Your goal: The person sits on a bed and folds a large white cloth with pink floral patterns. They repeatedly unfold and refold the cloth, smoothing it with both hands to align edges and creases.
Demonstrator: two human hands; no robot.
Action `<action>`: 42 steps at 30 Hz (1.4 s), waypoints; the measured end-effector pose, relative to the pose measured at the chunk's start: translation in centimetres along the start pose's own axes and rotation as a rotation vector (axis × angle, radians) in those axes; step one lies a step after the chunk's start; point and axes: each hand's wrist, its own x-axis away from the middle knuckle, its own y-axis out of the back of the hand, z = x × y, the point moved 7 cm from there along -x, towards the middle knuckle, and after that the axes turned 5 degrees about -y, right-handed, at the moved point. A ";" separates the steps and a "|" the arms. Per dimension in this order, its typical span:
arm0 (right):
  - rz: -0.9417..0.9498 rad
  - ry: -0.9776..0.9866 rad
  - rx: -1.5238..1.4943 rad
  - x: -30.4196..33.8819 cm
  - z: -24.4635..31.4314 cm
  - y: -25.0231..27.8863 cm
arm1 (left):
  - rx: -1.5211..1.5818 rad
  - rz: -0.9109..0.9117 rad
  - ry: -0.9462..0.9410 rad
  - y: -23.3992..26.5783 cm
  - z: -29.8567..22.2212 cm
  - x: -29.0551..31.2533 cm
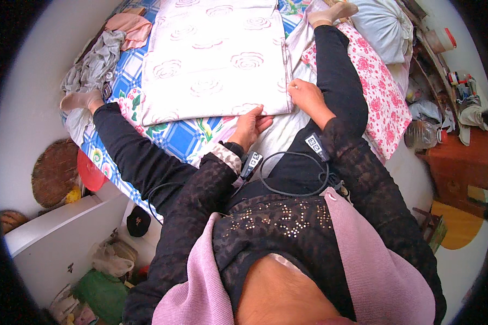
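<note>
A white cloth with a pale pink rose-outline pattern [206,59] lies folded into a flat rectangle on the bed between my outstretched legs. At its near edge, my left hand [248,129] has the thumb over the hem, with the other fingers stretched out to the right just in front of it. My right hand [307,98] is closed at the cloth's right side, with thumb and forefinger pinched at the edge. Beneath the cloth spreads a blue plaid, flowered bed sheet [181,142]. Small black-and-white tags [313,143] sit near both wrists, and a dark cable [287,193] loops across my lap.
A pink-flowered white cloth [382,103] and a tied pale bundle [382,27] lie on the right. Grey crumpled clothing [96,62] and a peach cloth [129,30] lie far left. Cluttered shelves [444,70] stand at right; a white panel [70,238] stands lower left.
</note>
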 end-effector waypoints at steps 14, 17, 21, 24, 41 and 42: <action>0.662 -0.081 0.126 -0.5 -1.3 -5.5 | -0.028 0.090 0.085 -1.5 1.9 0.3; 0.638 -0.123 0.183 -0.2 -1.2 -4.9 | -0.212 0.177 0.142 -1.9 1.2 2.0; 0.629 -0.178 0.094 0.1 -1.4 -4.9 | -0.856 0.122 -0.475 -3.0 -5.1 3.6; 0.635 -0.224 0.108 0.1 -2.4 -5.4 | -1.126 0.150 -1.043 -5.8 -8.3 4.8; 0.446 -0.456 -0.215 -3.3 -6.5 -8.0 | -1.870 0.340 -1.225 -7.4 -2.5 2.1; 0.439 -0.421 -0.194 -3.8 -6.3 -8.1 | -1.881 0.343 -1.222 -7.5 -2.4 2.1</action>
